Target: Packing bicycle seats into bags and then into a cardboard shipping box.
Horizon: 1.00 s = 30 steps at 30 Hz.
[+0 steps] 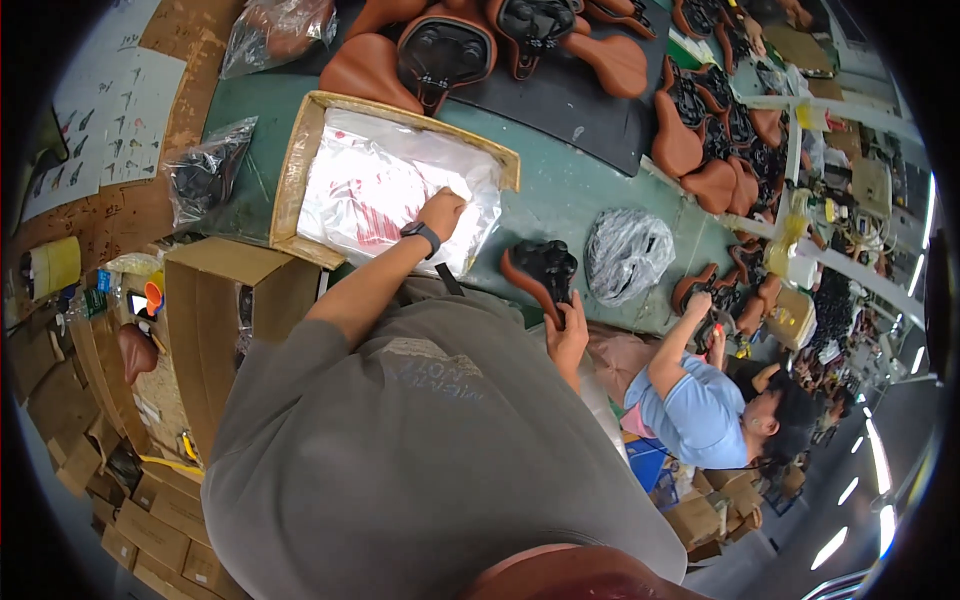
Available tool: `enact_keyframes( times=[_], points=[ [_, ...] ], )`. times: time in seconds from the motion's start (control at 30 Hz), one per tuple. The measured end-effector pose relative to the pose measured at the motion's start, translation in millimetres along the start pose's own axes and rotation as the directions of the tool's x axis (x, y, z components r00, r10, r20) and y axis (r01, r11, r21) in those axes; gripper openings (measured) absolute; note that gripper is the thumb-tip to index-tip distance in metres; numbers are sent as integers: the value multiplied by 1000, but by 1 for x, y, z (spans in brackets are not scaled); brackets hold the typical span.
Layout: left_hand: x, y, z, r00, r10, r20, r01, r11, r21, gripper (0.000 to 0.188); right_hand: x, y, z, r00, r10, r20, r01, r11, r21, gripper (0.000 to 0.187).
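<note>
My left hand (440,213), with a dark watch on its wrist, is closed at the right side of a stack of clear plastic bags (345,190). Its curled fingers grip the plastic, though their tips are partly hidden. The bags have red print and lie in a shallow cardboard tray (288,205) with taped edges. In my right hand (569,338) is a brown bicycle saddle (527,281), held by its narrow nose with the black underside turned up. The saddle is over the table's near edge, to the right of the tray.
Several brown saddles (372,70) lie on a black mat (560,120) at the back of the green table (540,205). A crumpled plastic bundle (628,255) is right of my saddle. On the right, a co-worker in a blue shirt (690,410) handles saddles. An open cardboard box (215,330) stands left.
</note>
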<state>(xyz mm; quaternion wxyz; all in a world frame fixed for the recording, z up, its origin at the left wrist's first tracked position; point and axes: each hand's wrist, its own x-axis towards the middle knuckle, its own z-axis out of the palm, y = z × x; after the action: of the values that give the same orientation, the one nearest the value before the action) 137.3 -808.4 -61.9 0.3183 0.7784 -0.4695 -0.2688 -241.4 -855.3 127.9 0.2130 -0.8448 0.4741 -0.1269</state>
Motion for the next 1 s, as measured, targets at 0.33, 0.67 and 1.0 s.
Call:
enact_keyframes(
  times=[0.33,0.67,1.0],
  points=[
    [-63,77,-63,865,-501,22,492,839,-233,30,13,76,22,391,331,859,-906,301,296,61],
    [-127,117,-159,870,-410,-273,447,890,89,31,14,-6,-34,856,151,495,-514,352,782,49],
    [-166,150,-211,984,-160,-81,103,874,-475,32,98,-217,14,470,-382,795,-791,216,572,55]
  ],
)
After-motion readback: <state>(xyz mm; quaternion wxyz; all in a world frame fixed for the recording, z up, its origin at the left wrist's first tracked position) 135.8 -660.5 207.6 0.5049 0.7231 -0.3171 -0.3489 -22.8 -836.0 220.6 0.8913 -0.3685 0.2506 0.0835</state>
